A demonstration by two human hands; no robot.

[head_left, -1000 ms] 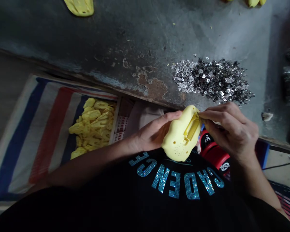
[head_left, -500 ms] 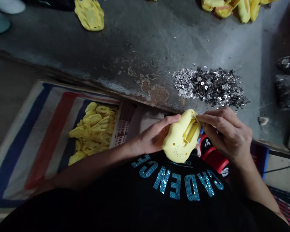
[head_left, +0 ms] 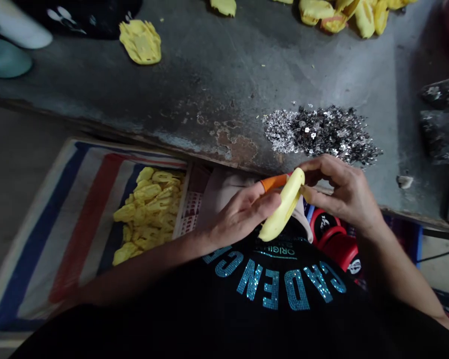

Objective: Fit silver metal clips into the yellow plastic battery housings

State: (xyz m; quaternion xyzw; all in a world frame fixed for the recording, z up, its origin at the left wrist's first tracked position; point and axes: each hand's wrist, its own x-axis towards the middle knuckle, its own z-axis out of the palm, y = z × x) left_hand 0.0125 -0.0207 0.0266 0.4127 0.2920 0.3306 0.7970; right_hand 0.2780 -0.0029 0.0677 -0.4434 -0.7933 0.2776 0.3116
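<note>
My left hand (head_left: 239, 214) grips a yellow plastic toy shell (head_left: 282, 207), now turned edge-on, with an orange piece (head_left: 274, 182) showing at its far side. My right hand (head_left: 340, 192) is curled against the shell's upper end, fingers pinched at it. Both hands hover just in front of the worn metal table edge (head_left: 209, 149), over my black shirt. A heap of small shiny metal parts (head_left: 322, 132) lies on the table just beyond my right hand.
A striped woven sack (head_left: 60, 219) at my left holds a crate of several yellow shells (head_left: 145, 212). More yellow shells lie at the table's far edge (head_left: 140, 42) (head_left: 344, 15). Dark bags (head_left: 443, 119) sit at right. A red and black object (head_left: 336, 239) lies under my right wrist.
The yellow shell has been turned from its open inner face to edge-on, and an orange piece now shows behind it. The view has tipped up slightly.
</note>
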